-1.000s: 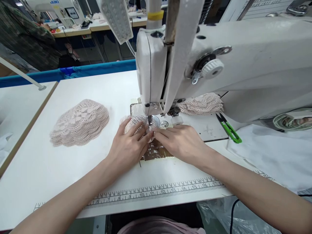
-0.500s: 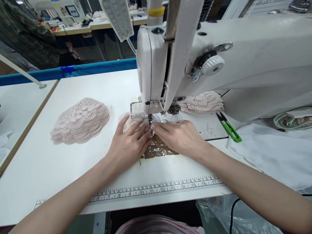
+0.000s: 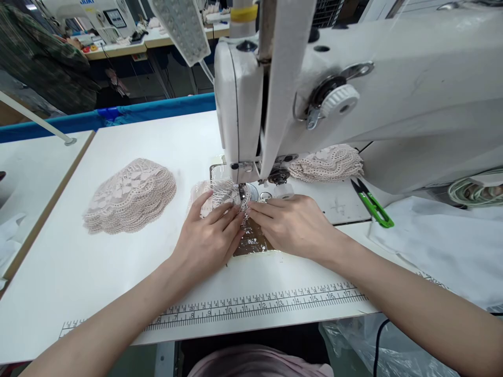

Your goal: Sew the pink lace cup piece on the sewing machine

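Note:
A pale pink lace piece [image 3: 212, 192] lies beneath the presser foot [image 3: 242, 193] of a white sewing machine [image 3: 240, 110]. My left hand [image 3: 210, 233] rests flat on the lace just left of the foot, its fingers spread. Close on the other side, my right hand [image 3: 293, 222] has its fingers together, with the tips at the lace edge by the foot. Its thumb is hidden beneath the hand. Brown shiny tape [image 3: 251, 242] covers the machine bed between my hands.
A stack of lace pieces [image 3: 131, 196] lies to the left, and another lace pile [image 3: 330, 163] sits behind the machine head. Green thread snips [image 3: 373, 205] and white cloth [image 3: 428, 246] are on the right. A printed ruler [image 3: 251, 308] runs along the front edge. A person in dark plaid [image 3: 43, 63] is at the far left.
The lace has shifted slightly under the foot, with more of it showing left of the needle. Both hands stay close to the foot. The view has moved a little.

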A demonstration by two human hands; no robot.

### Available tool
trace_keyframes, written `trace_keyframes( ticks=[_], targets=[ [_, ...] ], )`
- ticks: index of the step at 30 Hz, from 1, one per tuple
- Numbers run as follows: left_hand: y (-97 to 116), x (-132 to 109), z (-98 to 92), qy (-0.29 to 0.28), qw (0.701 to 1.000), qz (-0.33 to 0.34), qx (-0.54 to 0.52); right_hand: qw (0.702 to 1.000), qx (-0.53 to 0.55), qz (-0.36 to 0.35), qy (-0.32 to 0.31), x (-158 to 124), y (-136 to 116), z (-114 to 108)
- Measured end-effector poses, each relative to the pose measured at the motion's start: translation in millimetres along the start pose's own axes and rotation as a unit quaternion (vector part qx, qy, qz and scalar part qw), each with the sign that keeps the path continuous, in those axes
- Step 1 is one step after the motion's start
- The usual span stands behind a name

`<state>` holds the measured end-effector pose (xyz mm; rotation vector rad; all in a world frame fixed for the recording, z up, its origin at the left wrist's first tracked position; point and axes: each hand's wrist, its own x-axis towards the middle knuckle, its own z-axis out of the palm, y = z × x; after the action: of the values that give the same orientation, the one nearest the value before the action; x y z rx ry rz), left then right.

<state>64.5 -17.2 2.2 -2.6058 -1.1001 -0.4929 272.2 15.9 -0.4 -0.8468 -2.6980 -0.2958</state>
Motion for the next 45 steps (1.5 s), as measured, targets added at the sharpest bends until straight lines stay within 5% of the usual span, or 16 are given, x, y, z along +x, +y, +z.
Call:
trace_keyframes(
  ticks=[45],
  targets=[
    [-12.6, 5.4, 11.6, -0.023, 0.997, -0.053, -0.044, 0.994, -0.04, 0.055, -0.089, 8.9, 2.6, 4.6]
  ],
)
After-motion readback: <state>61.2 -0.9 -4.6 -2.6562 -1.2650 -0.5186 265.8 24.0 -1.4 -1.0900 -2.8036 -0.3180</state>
